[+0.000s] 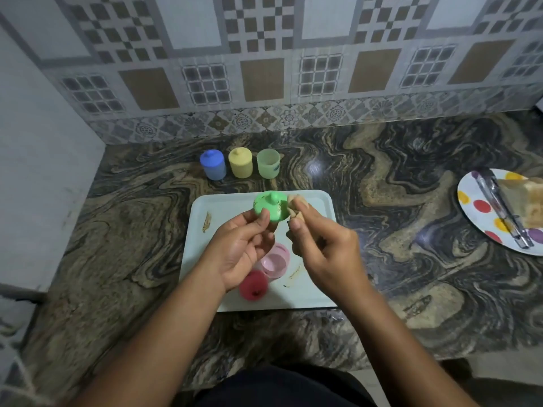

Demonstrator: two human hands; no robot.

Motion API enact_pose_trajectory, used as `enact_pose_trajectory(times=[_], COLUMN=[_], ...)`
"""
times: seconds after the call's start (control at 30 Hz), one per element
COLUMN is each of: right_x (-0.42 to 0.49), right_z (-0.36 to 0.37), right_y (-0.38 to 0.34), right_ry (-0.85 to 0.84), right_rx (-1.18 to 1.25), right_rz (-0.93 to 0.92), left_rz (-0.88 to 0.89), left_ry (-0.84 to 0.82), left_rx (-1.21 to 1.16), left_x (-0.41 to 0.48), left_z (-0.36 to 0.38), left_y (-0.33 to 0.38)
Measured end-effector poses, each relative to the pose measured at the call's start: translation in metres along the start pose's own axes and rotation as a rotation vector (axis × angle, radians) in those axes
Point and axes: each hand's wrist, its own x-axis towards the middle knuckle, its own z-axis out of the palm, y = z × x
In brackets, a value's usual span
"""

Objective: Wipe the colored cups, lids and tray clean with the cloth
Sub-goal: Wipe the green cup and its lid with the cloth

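Note:
My left hand point(241, 248) pinches a green lid point(271, 208) by its edge above the pale tray point(311, 201). My right hand point(320, 248) grips a bunched beige cloth point(295, 214) against the lid's right side. On the tray under my hands lie a pink cup point(276, 261) and a red cup point(253, 286), partly hidden by my left hand. Brown smears mark the tray at its left and near its front right. Behind the tray stand a blue cup with lid point(212, 165), a yellow cup with lid point(240, 163) and an uncovered green cup point(268, 164).
A white plate with coloured dots point(482, 207) at the right edge carries metal tongs point(499, 207) and a piece of bread point(521, 198). The marbled counter point(396, 201) meets a tiled wall behind and a plain wall on the left.

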Motion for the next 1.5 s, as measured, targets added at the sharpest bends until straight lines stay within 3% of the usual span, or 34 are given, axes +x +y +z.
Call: enact_pose_trajectory(times=[0.1, 0.17, 0.33, 0.5, 0.63, 0.93, 1.1, 1.27, 1.4, 1.5], right_x=[0.001, 0.004, 0.008, 0.016, 0.015, 0.006, 0.014, 0.012, 0.007, 0.008], right_z=[0.016, 0.025, 0.031, 0.026, 0.026, 0.03, 0.026, 0.031, 0.031, 0.03], right_y=[-0.006, -0.006, -0.013, -0.018, -0.021, -0.029, -0.03, -0.032, -0.032, -0.03], right_ry=[-0.021, -0.023, 0.012, 0.04, -0.031, -0.039, -0.055, -0.074, -0.091, -0.043], right_rx=[-0.214, -0.249, -0.147, 0.047, 0.139, 0.014, 0.137, 0.291, 0.122, 0.061], right_rz=[-0.256, -0.283, -0.212, 0.092, 0.23, 0.081, 0.195, 0.276, 0.09, 0.026], left_rz=[0.056, 0.104, 0.17, 0.142, 0.244, 0.444, 0.375, 0.436, 0.459, 0.424], left_ry=[0.002, 0.024, 0.011, -0.05, -0.016, -0.016, 0.091, 0.035, 0.132, 0.089], left_rx=[0.079, 0.134, 0.193, 0.24, 0.268, 0.379, 0.255, 0.316, 0.262, 0.282], left_x=[-0.003, -0.007, -0.016, -0.024, -0.025, -0.033, -0.034, -0.039, -0.037, -0.039], left_z=[-0.006, -0.007, -0.013, -0.015, -0.014, -0.008, -0.012, -0.007, -0.006, -0.01], left_y=[0.006, 0.008, 0.018, 0.021, 0.016, 0.009, 0.014, 0.006, 0.003, 0.01])
